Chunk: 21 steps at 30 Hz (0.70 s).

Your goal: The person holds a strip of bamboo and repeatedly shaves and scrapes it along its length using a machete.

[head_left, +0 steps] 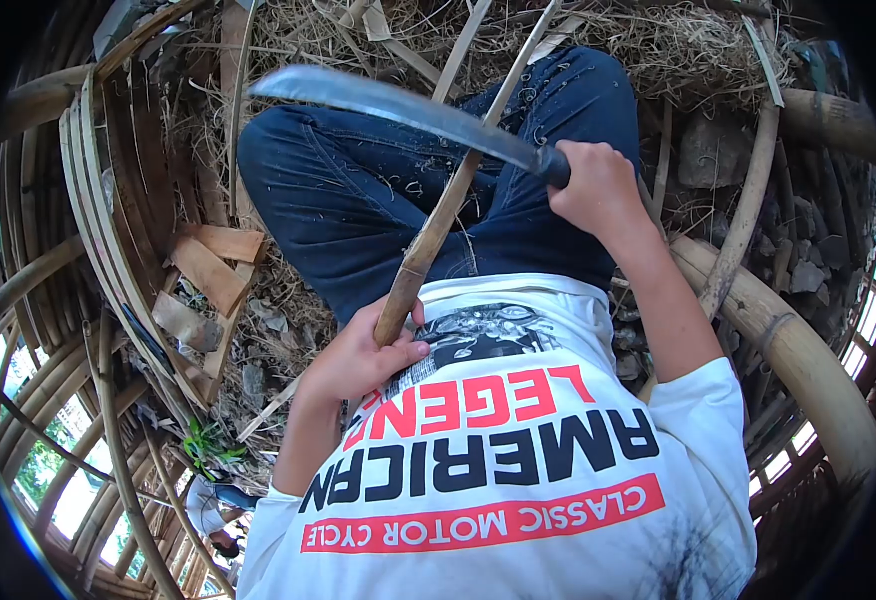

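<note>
My right hand (598, 185) is closed around the dark handle of a machete (388, 112). Its long, worn blade points left and crosses over a bamboo strip (448, 205) above my lap. The near, thicker end of that strip sits in my left hand (363, 350), fingers wrapped round it close to my belly. From there the strip slants up and away between my knees, with a node partway along. Thin curled shavings are scattered on my dark jeans (328, 190), and my legs are folded.
Shavings (638, 50) heap beyond my knees. Split bamboo strips (93, 190) and short wood pieces (213, 265) lie at left. A thick bamboo pole (788, 340) runs along my right side, near rubble (808, 250). Another person (213, 510) is at the lower left, beyond a bamboo frame.
</note>
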Available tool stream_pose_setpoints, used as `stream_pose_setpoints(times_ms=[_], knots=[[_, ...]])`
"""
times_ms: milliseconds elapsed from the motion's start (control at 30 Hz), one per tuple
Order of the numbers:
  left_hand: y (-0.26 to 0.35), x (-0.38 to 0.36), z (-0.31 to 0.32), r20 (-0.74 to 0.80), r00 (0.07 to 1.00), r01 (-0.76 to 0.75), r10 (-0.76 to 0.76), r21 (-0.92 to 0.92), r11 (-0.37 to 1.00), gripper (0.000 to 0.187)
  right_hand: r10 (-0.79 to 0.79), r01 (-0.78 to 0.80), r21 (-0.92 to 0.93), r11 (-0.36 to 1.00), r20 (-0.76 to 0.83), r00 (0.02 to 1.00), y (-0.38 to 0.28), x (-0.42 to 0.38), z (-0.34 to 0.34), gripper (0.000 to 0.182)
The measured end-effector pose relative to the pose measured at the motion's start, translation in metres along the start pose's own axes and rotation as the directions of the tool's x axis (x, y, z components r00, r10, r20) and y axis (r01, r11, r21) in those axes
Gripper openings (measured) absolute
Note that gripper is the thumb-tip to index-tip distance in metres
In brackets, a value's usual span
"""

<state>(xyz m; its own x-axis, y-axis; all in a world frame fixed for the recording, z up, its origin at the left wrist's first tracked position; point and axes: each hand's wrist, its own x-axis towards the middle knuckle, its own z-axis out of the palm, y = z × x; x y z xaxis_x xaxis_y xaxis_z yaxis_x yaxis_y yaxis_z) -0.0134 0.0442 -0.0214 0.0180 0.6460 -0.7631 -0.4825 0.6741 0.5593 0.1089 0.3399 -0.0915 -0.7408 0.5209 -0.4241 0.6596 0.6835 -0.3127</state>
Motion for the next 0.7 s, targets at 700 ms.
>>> stream_pose_setpoints(times_ms=[700], knots=[[-0.005, -0.018, -0.002, 0.018, 0.997, 0.078, -0.077, -0.07, 0.995, 0.028, 0.454, -0.458, 0.018, 0.889, -0.178, 0.873, 0.118, 0.131, -0.029, 0.043]])
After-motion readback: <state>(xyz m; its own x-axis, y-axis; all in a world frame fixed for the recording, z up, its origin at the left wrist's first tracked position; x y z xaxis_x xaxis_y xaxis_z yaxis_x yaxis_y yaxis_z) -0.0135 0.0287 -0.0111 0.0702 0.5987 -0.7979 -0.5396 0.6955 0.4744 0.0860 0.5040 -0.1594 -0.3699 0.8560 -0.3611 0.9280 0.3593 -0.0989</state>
